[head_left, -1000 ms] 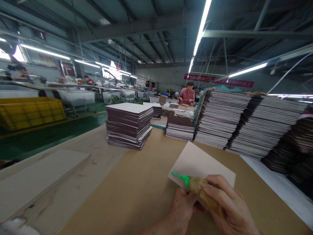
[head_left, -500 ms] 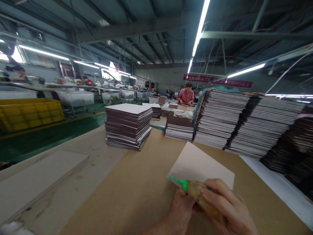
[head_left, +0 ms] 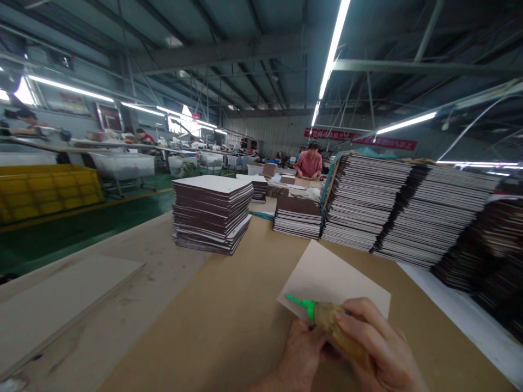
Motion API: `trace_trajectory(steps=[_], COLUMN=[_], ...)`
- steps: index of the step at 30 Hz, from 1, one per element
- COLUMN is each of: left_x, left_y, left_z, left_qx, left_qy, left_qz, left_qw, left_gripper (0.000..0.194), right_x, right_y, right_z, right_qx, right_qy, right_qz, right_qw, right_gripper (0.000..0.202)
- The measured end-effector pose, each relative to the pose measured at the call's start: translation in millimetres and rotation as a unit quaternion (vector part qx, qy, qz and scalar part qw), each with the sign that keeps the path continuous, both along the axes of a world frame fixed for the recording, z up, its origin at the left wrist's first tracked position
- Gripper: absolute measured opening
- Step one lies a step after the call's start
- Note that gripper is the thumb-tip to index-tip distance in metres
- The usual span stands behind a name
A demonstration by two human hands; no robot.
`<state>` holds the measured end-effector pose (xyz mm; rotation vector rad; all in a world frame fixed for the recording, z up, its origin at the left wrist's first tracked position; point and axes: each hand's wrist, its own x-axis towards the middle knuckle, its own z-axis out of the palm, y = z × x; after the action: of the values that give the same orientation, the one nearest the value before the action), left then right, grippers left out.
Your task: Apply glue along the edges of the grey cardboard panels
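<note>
Well, the right hand (head_left: 378,340) has its fingers clamped around the bottle (head_left: 347,337), whose green nozzle (head_left: 306,307) points toward ten o'clock over the card (head_left: 343,277), near its left corner. Whether the tip touches, I cannot tell. The left hand (head_left: 300,351) is at the card's near edge, just beside the bottle, at about seven o'clock from the card's middle; its fingers are partly hidden, so I cannot tell how firmly they close.

Card and bottle are over the brown sheet (head_left: 196,321) that covers part of the bench (head_left: 157,256). From the card, a stack (head_left: 212,215) with a white top stands at ten o'clock, a low dark stack (head_left: 297,218) at eleven, and tall piles (head_left: 363,201) at one. Pale board (head_left: 65,294) lies at nine. Farther off at eleven, a person (head_left: 309,162) in red leans over another work surface.
</note>
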<state>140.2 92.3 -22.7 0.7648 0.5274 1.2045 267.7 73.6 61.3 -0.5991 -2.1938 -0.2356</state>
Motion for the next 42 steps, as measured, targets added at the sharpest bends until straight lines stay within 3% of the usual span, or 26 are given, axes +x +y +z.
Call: trace_trajectory(steps=[2, 7, 11, 16, 21, 28, 35, 42], left_x=[0, 1, 2, 2, 2, 5, 2, 4], left_y=[1, 1, 0, 2, 3, 5, 3, 7], left_z=[-0.5, 0.5, 3.6, -0.4, -5.3, -8.2, -1.7, -8.2], left_qx=[0.005, -0.023, -0.026, -0.034, -0.017, -0.038, -0.037, -0.037], left_qy=[-0.001, 0.002, -0.005, -0.003, -0.018, -0.006, -0.01, -0.018], left_qz=[0.0, 0.004, -0.003, 0.009, -0.003, 0.002, 0.002, 0.005], left_qw=[1.0, 1.0, 1.0, 0.999, 1.0, 0.999, 0.999, 0.999], left_gripper=[0.031, 0.04, 0.035, 0.042, 0.036, 0.046, 0.04, 0.047], right_x=[0, 2, 3, 3, 0, 1, 2, 5], right_y=[0, -1, -2, 2, 1, 0, -1, 4], right_z=[-0.9, 1.5, 2.0, -3.1, -5.2, -1.7, -2.3, 3.4], right_qx=[-0.009, 0.036, -0.011, 0.023, -0.018, 0.08, 0.063, 0.11], right_qy=[-0.006, 0.018, -0.012, 0.023, -0.007, 0.001, -0.031, -0.01], right_qz=[0.016, -0.039, 0.018, -0.035, 0.025, -0.092, -0.067, -0.108], right_qw=[1.0, 0.998, 1.0, 0.999, 0.999, 0.992, 0.995, 0.988], right_gripper=[0.032, 0.027, 0.029, 0.03, 0.037, 0.025, 0.03, 0.027])
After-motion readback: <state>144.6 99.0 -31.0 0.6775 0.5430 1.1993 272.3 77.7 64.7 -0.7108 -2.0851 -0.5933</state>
